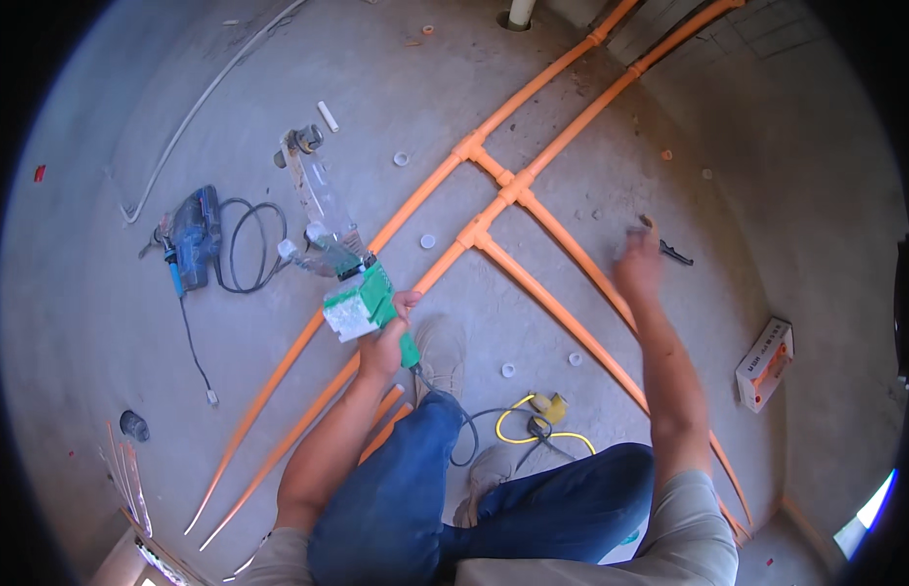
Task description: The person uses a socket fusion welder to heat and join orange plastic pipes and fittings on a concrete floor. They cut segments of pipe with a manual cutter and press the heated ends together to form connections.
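My left hand is wrapped round the handle of a green pipe fusion welder. The tool has a white side plate and a long metal plate pointing away from me, with a round heating head at its far end. Out to the right, my right hand reaches over the floor, smeared by motion, so its fingers are unclear. Just beyond it lies a black-handled tool, partly hidden by the hand. Orange pipes joined by tees and elbows run diagonally across the floor between my hands.
A blue power drill with its cord lies at left. Near my feet are a yellow cable and a dark cord. A small box rests at right by the wall. White caps and a grey conduit are scattered about.
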A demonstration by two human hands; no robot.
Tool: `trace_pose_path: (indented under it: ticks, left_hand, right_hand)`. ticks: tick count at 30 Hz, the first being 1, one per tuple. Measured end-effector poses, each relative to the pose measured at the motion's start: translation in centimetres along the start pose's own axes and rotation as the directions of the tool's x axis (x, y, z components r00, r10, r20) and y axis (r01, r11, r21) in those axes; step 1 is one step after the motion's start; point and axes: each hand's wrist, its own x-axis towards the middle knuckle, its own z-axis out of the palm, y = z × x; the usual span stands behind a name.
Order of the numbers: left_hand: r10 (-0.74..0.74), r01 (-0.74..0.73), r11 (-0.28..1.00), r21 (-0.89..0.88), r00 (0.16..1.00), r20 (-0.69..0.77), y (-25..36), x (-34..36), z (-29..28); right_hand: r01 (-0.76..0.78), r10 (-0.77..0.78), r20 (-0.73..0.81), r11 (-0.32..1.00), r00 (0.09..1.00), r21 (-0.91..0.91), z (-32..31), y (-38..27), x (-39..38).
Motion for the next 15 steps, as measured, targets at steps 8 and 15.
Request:
trace_pose_path:
  ticks: [8, 15]
  left_hand:
    - [0.050, -0.049, 0.997, -0.057, 0.999, 0.017, 1.8, -0.9, 0.7]
    - [0.000, -0.001, 0.997, -0.081, 1.000, -0.013, 3.8, -1.0, 2.0]
  right_hand:
    - [0.643, -0.677, 0.238, 0.736, 0.697, 0.212, -0.2, -26.7, -0.2]
    - [0.744, -0.737, 0.334, 0.655, 0.588, 0.136, 0.6, -24.3, 2.2]
